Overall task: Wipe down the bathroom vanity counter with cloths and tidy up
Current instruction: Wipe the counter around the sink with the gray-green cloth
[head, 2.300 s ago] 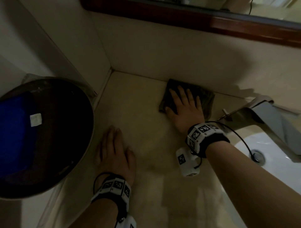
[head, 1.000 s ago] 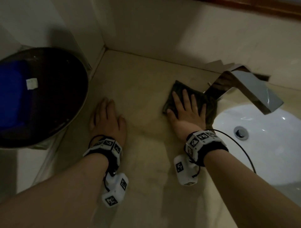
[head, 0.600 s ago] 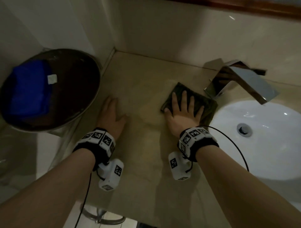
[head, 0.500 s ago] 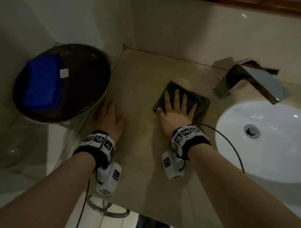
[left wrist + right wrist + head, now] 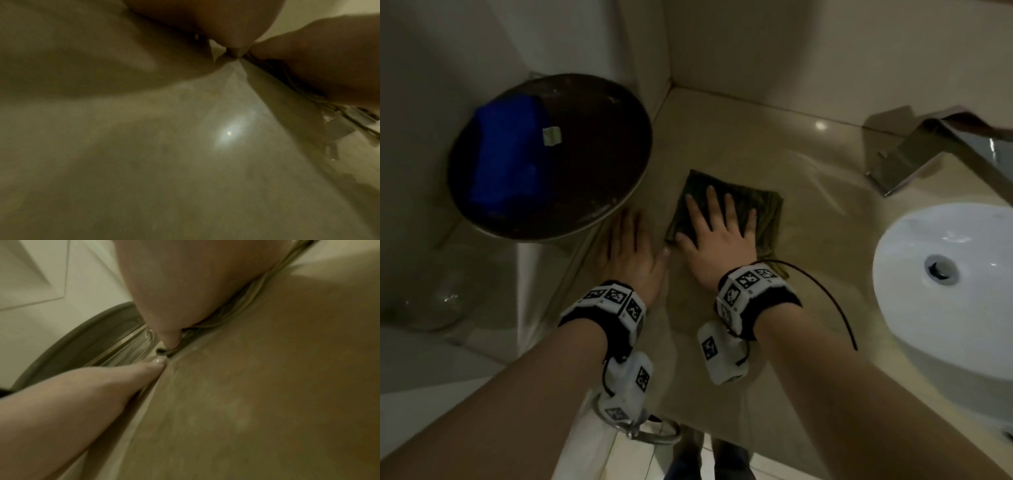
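A dark folded cloth (image 5: 765,209) lies flat on the beige vanity counter (image 5: 750,137). My right hand (image 5: 717,228) presses on it with straight, spread fingers. My left hand (image 5: 628,250) rests flat on the counter just left of the cloth, its thumb near the right thumb. A second, blue cloth (image 5: 506,164) lies in a dark round bowl (image 5: 592,192) at the left. In the right wrist view my right palm (image 5: 185,280) lies on the counter and the left thumb (image 5: 144,368) reaches close to it. The left wrist view is blurred, with the counter (image 5: 164,162) filling it.
A chrome faucet (image 5: 914,157) stands at the back right. The white sink basin (image 5: 962,308) sits to the right of the cloth. Walls meet in the corner behind the counter. A metal ring (image 5: 650,435) hangs below the counter's front edge.
My right hand has slid the dark cloth left along the counter, from beside the faucet toward the left hand. The left hand stays flat on the counter.
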A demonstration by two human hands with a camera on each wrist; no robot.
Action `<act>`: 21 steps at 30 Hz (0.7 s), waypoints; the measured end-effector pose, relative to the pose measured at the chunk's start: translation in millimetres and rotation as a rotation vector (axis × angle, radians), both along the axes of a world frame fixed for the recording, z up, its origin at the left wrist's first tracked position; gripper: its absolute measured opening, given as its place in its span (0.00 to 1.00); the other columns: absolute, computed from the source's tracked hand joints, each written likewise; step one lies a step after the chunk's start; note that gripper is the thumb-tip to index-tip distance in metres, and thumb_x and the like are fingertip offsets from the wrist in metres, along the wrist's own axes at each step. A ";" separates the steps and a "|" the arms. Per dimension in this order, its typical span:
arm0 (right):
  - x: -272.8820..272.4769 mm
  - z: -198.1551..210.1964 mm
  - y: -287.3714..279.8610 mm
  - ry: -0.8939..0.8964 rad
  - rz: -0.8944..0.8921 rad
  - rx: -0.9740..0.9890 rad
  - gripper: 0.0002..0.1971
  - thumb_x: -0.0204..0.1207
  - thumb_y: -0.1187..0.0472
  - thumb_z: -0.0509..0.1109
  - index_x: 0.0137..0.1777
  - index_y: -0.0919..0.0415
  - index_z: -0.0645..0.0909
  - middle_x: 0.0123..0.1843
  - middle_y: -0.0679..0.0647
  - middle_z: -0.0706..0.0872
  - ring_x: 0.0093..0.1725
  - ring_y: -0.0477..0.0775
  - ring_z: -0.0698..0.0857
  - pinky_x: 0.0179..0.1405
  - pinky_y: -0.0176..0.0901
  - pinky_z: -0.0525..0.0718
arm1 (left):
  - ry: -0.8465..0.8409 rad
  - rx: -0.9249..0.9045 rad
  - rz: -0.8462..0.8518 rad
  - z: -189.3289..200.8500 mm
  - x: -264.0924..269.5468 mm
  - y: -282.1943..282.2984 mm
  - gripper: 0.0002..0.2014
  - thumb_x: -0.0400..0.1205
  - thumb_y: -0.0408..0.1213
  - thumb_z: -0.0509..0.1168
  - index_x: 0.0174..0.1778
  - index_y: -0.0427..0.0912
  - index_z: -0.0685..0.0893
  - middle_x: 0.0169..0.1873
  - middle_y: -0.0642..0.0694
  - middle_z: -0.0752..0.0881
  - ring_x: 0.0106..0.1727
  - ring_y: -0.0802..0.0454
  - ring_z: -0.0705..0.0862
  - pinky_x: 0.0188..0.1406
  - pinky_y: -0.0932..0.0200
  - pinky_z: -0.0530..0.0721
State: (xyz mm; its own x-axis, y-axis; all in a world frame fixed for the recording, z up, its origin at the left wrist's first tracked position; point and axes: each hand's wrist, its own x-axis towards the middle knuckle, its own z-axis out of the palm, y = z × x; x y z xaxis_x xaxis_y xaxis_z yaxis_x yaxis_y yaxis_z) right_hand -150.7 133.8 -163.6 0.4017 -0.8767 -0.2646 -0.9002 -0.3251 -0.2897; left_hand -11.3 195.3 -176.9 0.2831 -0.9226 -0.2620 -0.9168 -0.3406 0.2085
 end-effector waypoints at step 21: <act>-151.1 3.8 -14.1 0.061 -0.292 0.105 0.37 0.86 0.46 0.48 0.84 0.60 0.30 0.85 0.55 0.30 0.84 0.56 0.33 0.83 0.49 0.35 | -0.082 0.121 -0.421 15.4 -106.9 -71.9 0.37 0.84 0.64 0.40 0.83 0.51 0.33 0.82 0.46 0.30 0.84 0.48 0.34 0.81 0.40 0.36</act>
State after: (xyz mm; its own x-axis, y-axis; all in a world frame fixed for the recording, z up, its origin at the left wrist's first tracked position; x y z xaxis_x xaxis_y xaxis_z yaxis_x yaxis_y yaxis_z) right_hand -301.8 119.7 -159.9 0.1171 -0.9193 -0.3758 -0.9679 -0.0210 -0.2504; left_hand -118.2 123.4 -161.5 -0.0858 -0.9259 -0.3679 -0.9927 0.0481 0.1105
